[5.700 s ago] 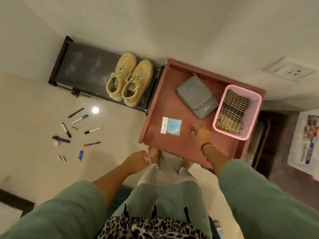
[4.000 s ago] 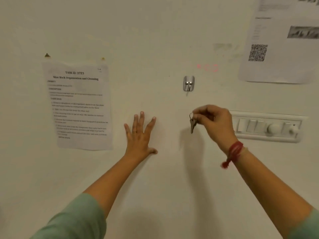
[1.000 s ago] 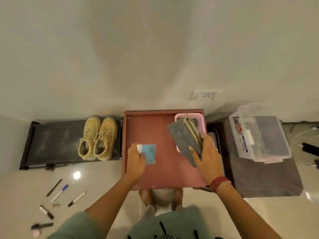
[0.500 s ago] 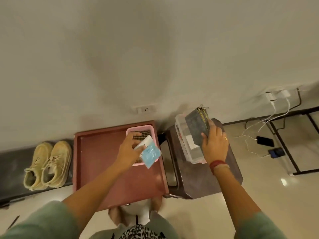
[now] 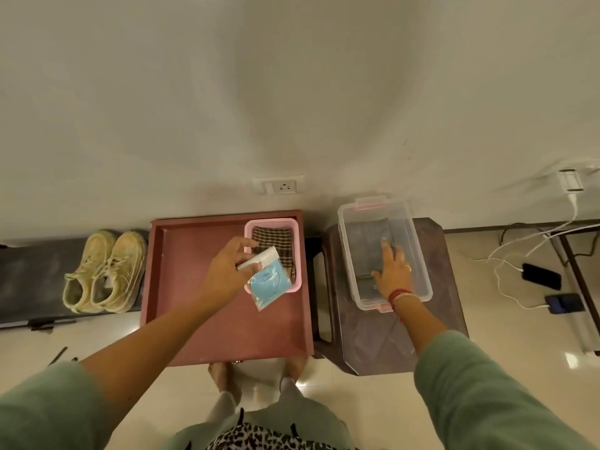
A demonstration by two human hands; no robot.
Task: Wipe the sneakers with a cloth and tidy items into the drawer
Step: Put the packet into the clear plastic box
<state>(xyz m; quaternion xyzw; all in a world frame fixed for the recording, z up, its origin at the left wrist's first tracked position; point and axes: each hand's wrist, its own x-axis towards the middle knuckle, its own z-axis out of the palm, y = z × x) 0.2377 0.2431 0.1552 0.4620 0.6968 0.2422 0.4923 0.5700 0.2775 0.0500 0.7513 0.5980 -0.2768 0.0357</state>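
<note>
- Looking down along both arms at a floor by a pale wall.
- Pinching a blue packet (image 5: 269, 282) between thumb and fingers of the left grip (image 5: 232, 274), and hanging it above the near end of a pink basket (image 5: 271, 221) that is standing in the back right corner of the red drawer (image 5: 194, 303).
- Resting the right grip (image 5: 391, 271) on a grey pouch (image 5: 368, 241), with fingers fairly straight and curling round nothing.
- Keeping that pouch inside a clear box (image 5: 418, 254) on a brown stool (image 5: 431, 319) just right of the drawer.
- Showing the checked cloth (image 5: 274, 238) lying folded in the basket, with neither grip touching it.
- Showing the sneakers (image 5: 104, 271) sitting side by side on a low black rack (image 5: 26, 271) left of the drawer, looking dull and grubby.
- Judging the wiping as not yet begun, going by the idle cloth.
- Judging the tidying as partly under way, with the pouch going into the box rather than the drawer and the packet not yet set down.
- Noticing something thin and dark, perhaps a pen (image 5: 58, 354), lying on the floor at lower left and probably needing collecting.
</note>
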